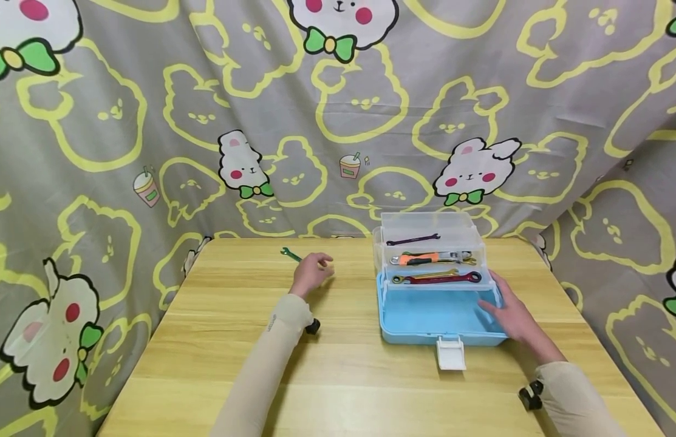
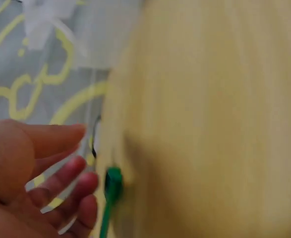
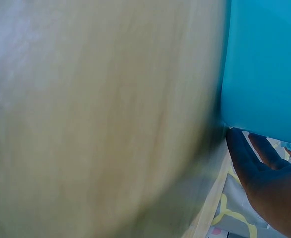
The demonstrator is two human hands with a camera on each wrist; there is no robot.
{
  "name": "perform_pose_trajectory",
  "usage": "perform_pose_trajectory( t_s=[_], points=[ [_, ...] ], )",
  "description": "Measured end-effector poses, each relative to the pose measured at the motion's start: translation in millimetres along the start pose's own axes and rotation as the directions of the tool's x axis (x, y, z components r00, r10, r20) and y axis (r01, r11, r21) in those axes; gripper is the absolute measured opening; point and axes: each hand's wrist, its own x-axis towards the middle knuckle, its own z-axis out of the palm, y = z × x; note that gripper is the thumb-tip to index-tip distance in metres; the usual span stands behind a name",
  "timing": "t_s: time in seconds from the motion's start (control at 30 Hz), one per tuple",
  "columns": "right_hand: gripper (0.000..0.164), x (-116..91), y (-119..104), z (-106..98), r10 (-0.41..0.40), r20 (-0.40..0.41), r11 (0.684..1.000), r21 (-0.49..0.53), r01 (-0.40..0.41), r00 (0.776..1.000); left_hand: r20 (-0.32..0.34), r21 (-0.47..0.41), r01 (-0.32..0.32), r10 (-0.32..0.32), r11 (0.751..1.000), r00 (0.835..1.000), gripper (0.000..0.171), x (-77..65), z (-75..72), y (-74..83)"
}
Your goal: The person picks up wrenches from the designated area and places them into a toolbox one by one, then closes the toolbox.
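Head view — green wrench point(image 1: 290, 254) beside left hand point(image 1: 313, 272), toolbox point(image 1: 414, 337) against right hand point(image 1: 514, 313)

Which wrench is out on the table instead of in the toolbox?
The green wrench, by the left hand. The other visible wrenches, like the red one, lie in the clear trays of the blue toolbox.
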Motion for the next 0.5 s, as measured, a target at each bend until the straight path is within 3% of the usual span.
perform_pose_trajectory(
  t_s=[0.2,0.37,0.5],
  points=[
    [0.084,-0.4,3.5,1.4,-0.001,-0.007,1.000,0.006,0.001,1.000,0.032,0.171,-0.011,0.006,0.985,0.999,0.033,-7.6,2.8,-10.2],
    [0.083,0.0,3.0,2.0,-0.016,-0.013,1.000,0.008,0.016,1.000,0.014,0.204,-0.009,0.006,0.979,1.000,0.033,-6.6,4.7,-11.1],
    [0.083,0.0,2.4,1.4,-0.016,-0.013,1.000,0.006,0.016,1.000,0.005,0.203,-0.005,0.004,0.979,1.000,0.020,-6.1,4.3,-14.0]
  ],
)
